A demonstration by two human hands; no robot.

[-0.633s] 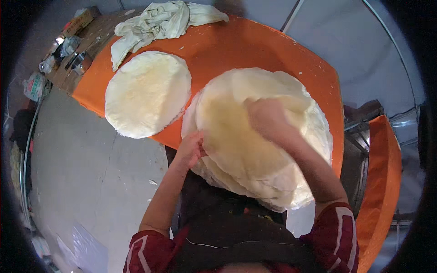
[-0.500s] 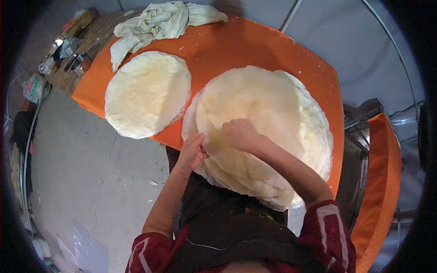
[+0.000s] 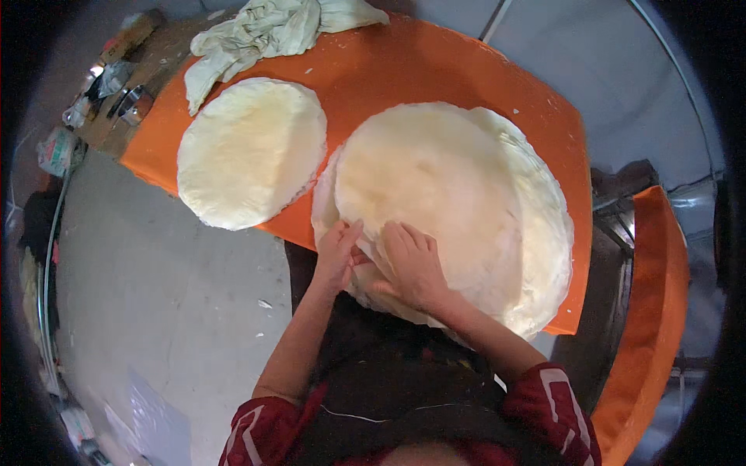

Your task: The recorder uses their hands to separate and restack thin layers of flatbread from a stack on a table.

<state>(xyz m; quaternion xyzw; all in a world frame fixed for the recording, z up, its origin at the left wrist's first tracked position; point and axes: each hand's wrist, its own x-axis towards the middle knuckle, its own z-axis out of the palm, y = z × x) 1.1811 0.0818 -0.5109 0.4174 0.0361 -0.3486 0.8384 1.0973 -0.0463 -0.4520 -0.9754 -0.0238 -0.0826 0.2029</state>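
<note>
A broad, uneven stack of thin, pale, round flatbreads (image 3: pixel 545 225) lies in front of me, its near side reaching over the table edge towards my lap. My left hand (image 3: pixel 339 252) pinches the near left edge of the top flatbread (image 3: pixel 435 171), thumb and fingers together. Close beside it, my right hand (image 3: pixel 412 264) is closed at the same edge, knuckles up, with a raised fold of the sheet between the two hands. Its fingertips are partly hidden. A smaller pile of round flatbreads (image 3: pixel 249 151) sits to the left, touched by neither hand.
An orange cloth (image 3: pixel 443 66) covers the table. A crumpled pale cloth (image 3: pixel 268 35) lies at the far edge. A metal cup (image 3: pixel 136 106) and plastic bags stand on a wooden surface at far left. An orange-covered edge (image 3: pixel 649 311) rises at right; grey floor (image 3: pixel 155 272) lies left.
My right hand has moved nearer to me and down to the stack's near edge, beside the left. The top flatbread lies flatter and shows more of its surface. My left hand stays at its edge.
</note>
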